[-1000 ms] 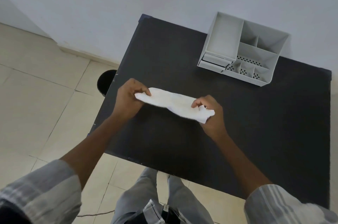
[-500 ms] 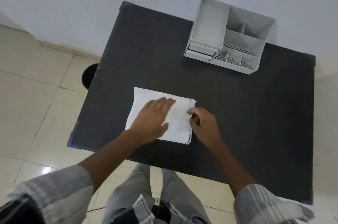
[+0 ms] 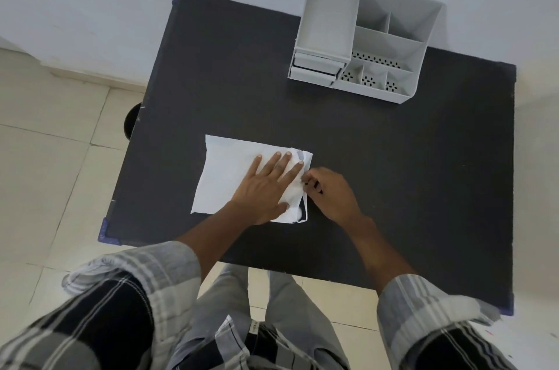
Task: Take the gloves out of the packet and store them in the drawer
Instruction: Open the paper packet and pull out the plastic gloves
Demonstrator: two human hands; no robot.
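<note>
Gloves unseen inside packet (image 3: 230, 170); right hand (image 3: 331, 192) grip unclear.

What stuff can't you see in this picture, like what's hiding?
- Gloves: none in view in the head view; the white packet may hide them.
- Packet's open end: partly covered by the left hand and right hand.
- Drawers of the grey organizer: only their fronts show, insides hidden.
- Dark round thing on the floor: mostly hidden by the table.
</note>
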